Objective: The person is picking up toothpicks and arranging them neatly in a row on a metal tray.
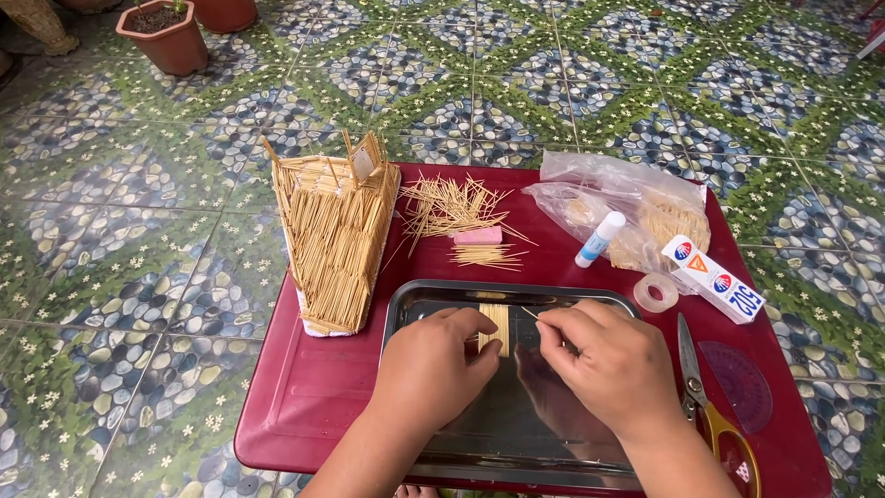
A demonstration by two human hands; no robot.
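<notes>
Your left hand (433, 364) rests on the steel tray (415, 304), fingers together and pressed down on the small raft of toothpicks (496, 327) from its left side. The raft sits in the upper middle of the tray. Its sticks lie side by side, long axis running away from you toward the far rim, so the raft itself reads as a narrow upright strip in the head view.

Your right hand (613, 364) is just right of the raft, thumb and forefinger pinched shut on a single toothpick (529, 314). That stick is tilted: its free tip points up-left toward the raft's top right corner, close to it; touching or not, cannot tell.

The tray lies on a dark red table (304, 387), over a patterned tile floor. Left of the tray stands a toothpick model roof (336, 240), leaning, apex away from you. Behind the tray is a loose heap of toothpicks (452, 203), a pink eraser (477, 236) and a smaller bundle of sticks (484, 256) lying crosswise.

To the right: glue stick (600, 239) tilted, plastic bags (627, 198), tape roll (655, 292), a small white box (712, 278), scissors (701, 397) with blades pointing away from you, and a protractor (742, 383). Clay pot (166, 37) at far left on the floor.
</notes>
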